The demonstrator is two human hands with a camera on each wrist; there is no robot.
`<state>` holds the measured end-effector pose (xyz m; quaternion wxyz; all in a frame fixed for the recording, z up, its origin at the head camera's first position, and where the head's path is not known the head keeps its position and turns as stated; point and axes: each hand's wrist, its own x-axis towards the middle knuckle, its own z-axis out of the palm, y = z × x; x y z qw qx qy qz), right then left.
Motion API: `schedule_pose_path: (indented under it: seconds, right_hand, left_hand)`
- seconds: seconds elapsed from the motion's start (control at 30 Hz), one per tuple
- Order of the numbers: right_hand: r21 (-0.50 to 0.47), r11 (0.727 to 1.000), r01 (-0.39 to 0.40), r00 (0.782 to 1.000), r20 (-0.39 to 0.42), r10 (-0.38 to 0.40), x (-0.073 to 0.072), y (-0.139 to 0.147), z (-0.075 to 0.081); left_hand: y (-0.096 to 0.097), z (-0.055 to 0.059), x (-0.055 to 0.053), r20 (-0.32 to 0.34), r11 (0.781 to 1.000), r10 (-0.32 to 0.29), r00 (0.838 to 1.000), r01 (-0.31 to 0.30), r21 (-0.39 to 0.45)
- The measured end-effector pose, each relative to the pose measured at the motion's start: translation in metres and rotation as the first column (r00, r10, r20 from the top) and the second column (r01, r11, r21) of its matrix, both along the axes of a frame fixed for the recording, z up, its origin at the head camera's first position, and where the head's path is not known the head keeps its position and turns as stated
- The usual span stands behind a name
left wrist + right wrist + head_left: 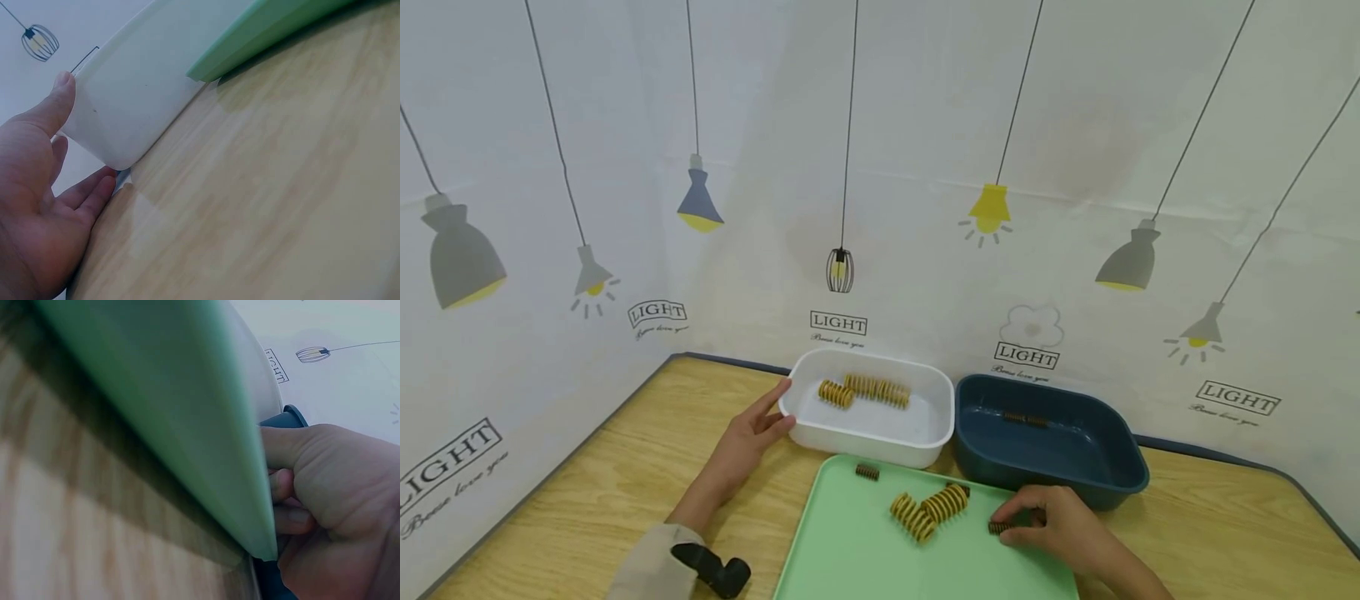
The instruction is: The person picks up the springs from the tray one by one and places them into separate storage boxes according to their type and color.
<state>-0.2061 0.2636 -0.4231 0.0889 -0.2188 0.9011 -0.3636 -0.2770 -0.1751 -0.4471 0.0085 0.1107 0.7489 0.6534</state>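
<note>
My left hand [751, 433] rests against the left end of a white plastic bin [865, 439], thumb and fingers extended along it. The left wrist view shows the thumb at the rim and fingers low by the base. At the right of a green tray [857, 567], my right hand [1060, 527] pinches a small dark coil spring [998, 527] between thumb and index finger; the tray edge hides the fingertips in the right wrist view. Left of it lie two larger gold coil springs, one [913, 518] leaning against the other [945, 501]. Another small dark spring [867, 472] sits near the tray's far edge.
Several gold springs [877, 390] lie inside the white bin. A dark blue bin [1052, 471] stands right beside it, with small dark springs [1026, 419] on its floor. Both bins stand behind the tray on a wooden table [700, 400], against a lamp-printed wall covering [910, 275].
</note>
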Motion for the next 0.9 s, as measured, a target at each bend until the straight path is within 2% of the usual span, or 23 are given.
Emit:
schedule_pose_path:
  seconds: [0.63, 0.9]
  right_hand:
    - [-0.021, 1.000, 0.010, 1.000, 0.002, -0.010, 0.000, -0.001, 0.001]
    - [-0.040, 0.999, 0.011, 0.999, -0.039, -0.013, 0.006, -0.004, 0.012]
  left_hand:
    - [0.001, 0.000, 0.000, 0.001, 1.000, -0.004, 1.000, 0.004, 0.011]
    - [0.001, 0.001, 0.000, 0.005, 1.000, -0.007, 1.000, 0.007, 0.020]
